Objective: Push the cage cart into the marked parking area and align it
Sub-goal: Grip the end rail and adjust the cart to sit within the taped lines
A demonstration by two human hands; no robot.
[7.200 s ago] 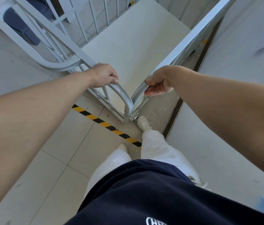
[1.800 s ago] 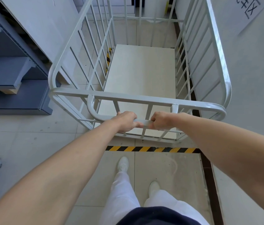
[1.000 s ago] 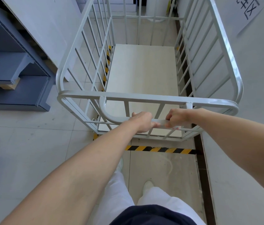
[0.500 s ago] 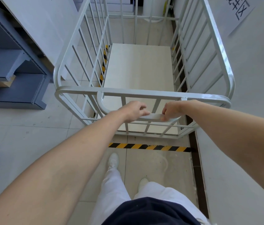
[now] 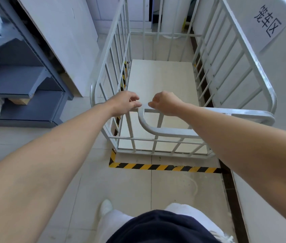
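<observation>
Pale tiled floor (image 5: pixel 79 186). Beyond both hands, the white barred steel cage cart (image 5: pixel 161 81) now sits inside the yellow-black tape (image 5: pixel 163 167). Left hand (image 5: pixel 124 103) and right hand (image 5: pixel 165 102), earlier gripping its lower handle, hover loosely curled, holding nothing.

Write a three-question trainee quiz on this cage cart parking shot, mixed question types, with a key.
1. True or false: the cage cart base sits past the striped floor tape, on the far side from the person.
2. Multiple choice: the cart's load platform holds A) boxes B) nothing visible C) a bag.
3. Fill in: the paper sign hangs on the wall to the person's ____ side.

Key
1. True. The near edge of the cart lies beyond the tape line.
2. B.
3. Right. The left hand and right hand hover loosely at the top rail; whether either has a grip on it cannot be told.
</observation>
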